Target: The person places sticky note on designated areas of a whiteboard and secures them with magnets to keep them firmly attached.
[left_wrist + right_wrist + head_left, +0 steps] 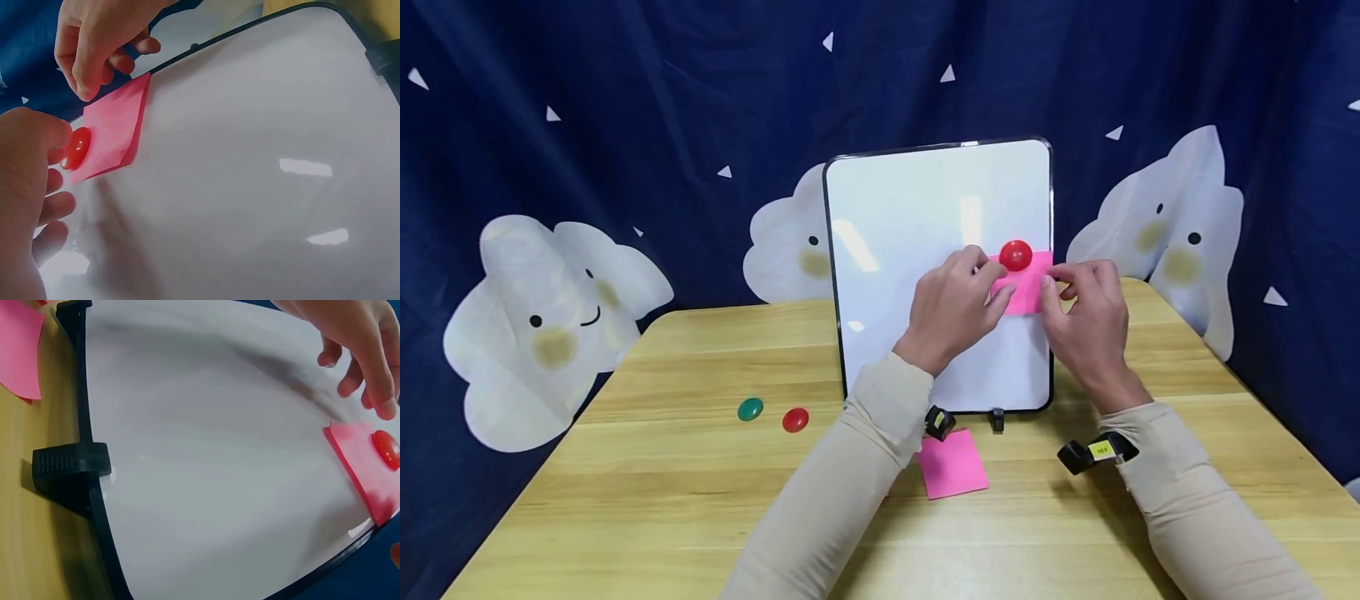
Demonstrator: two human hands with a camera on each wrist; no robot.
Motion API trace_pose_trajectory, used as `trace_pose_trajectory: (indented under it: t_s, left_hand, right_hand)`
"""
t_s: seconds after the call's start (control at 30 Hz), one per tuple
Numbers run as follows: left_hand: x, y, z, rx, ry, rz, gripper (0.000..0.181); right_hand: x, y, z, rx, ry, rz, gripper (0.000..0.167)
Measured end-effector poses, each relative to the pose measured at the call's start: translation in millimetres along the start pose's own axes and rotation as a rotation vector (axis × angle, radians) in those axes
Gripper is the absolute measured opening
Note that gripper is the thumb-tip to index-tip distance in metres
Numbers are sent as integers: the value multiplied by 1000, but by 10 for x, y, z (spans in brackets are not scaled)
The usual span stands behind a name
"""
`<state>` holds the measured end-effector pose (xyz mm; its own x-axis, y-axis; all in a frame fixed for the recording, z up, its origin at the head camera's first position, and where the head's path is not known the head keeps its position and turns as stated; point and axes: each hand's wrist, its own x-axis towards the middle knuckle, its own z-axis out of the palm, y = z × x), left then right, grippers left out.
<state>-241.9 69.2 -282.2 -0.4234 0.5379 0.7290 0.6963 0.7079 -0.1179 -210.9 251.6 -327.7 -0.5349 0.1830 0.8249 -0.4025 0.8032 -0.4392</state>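
Note:
A pink sticky note (1024, 293) lies against the right side of a small upright whiteboard (910, 208), its lower edge lifting slightly. On its upper part sits a round red magnet (1016, 256). My left hand (953, 300) is at the note's left side, fingers loosely bent; the right wrist view shows its fingertips apart from the magnet (387, 449). Beside the note's right edge is my right hand (1088, 318), thumb and forefinger near the paper with a gap between them. Whether a fingertip touches the edge is hard to tell.
Another pink sticky note (953, 467) lies on the wooden table (647, 500) before the board, partly behind the left sleeve. A green magnet (750, 408) and a red magnet (795, 419) lie left of the board. Black feet (997, 420) support the board; a dark blue curtain (700, 100) hangs behind.

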Motion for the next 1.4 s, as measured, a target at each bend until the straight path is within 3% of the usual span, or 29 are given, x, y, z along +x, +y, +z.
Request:
trace_pose_trajectory:
  t_s: [0.3,0.5,0.8,0.97,1.27,1.4]
  left_hand:
    - [-261,-75,-95,-50,-31,-20,18]
    - [-471,-89,-169,-99,-100,-29,20]
    - [-803,-104,-195,-132,-175,-30,18]
    - [-1003,-121,-201,-150,-219,-36,18]
    - [-1344,-214,-241,-164,-258,15,15]
    - [-1468,-272,-290,-162,-302,-13,15]
  right_hand:
    - [-9,-123,45,25,-30,-148,14]
    - [-76,-189,83,4,-161,-259,10]
    - [-263,-263,157,18,-306,-314,11]
    - [-393,-344,184,76,-384,-274,8]
    - [-559,-570,209,335,-633,-16,5]
    - [-619,-602,212,373,-750,15,5]
